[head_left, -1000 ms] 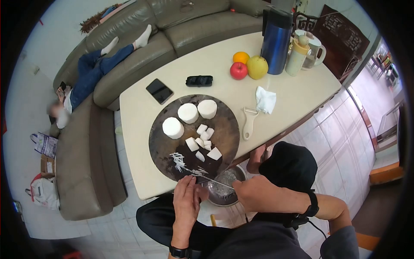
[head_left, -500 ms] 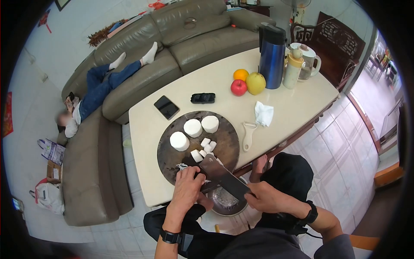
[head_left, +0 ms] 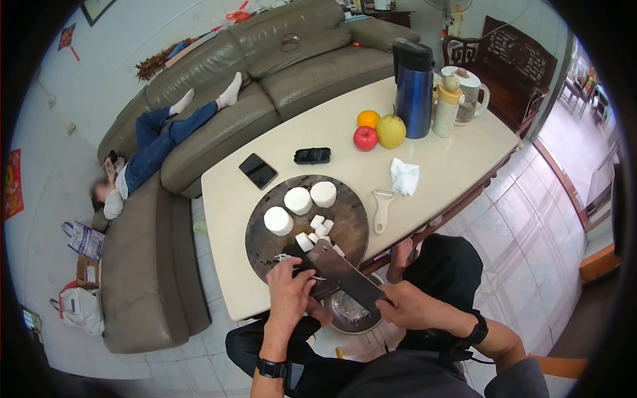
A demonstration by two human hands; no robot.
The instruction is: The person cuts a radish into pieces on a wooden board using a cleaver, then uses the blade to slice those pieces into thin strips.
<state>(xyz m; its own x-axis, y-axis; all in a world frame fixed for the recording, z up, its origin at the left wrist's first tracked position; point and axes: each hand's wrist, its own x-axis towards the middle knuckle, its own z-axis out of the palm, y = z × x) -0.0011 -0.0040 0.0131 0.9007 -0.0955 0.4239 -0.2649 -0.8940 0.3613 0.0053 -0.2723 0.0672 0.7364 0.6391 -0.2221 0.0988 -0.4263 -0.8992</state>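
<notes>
My right hand [head_left: 405, 304] is wrapped round the handle of a broad dark cleaver [head_left: 345, 272], its blade reaching over the near edge of a round dark chopping board [head_left: 352, 209]. At the board's near left edge, my left hand [head_left: 290, 292] bends its fingers beside the blade, over thin white shreds [head_left: 284, 257]; what the fingertips hold is too small to make out. Three thick white cylinders, one at the left [head_left: 278, 221], stand on the board. Several small white chunks [head_left: 318, 227] lie near the blade tip. Below the blade, a metal bowl [head_left: 355, 312] holds white shreds.
On the table [head_left: 229, 265] are a phone [head_left: 258, 171], a black holder [head_left: 312, 156], a peeler [head_left: 381, 211], a tissue [head_left: 404, 177], fruit [head_left: 391, 131], a blue thermos [head_left: 414, 93] and a glass jug [head_left: 470, 96]. A person [head_left: 156, 146] lies on the sofa [head_left: 149, 272].
The left fingers have shifted slightly and spread a little at the board's edge. The cleaver stays almost in place. The whole view has moved slightly.
</notes>
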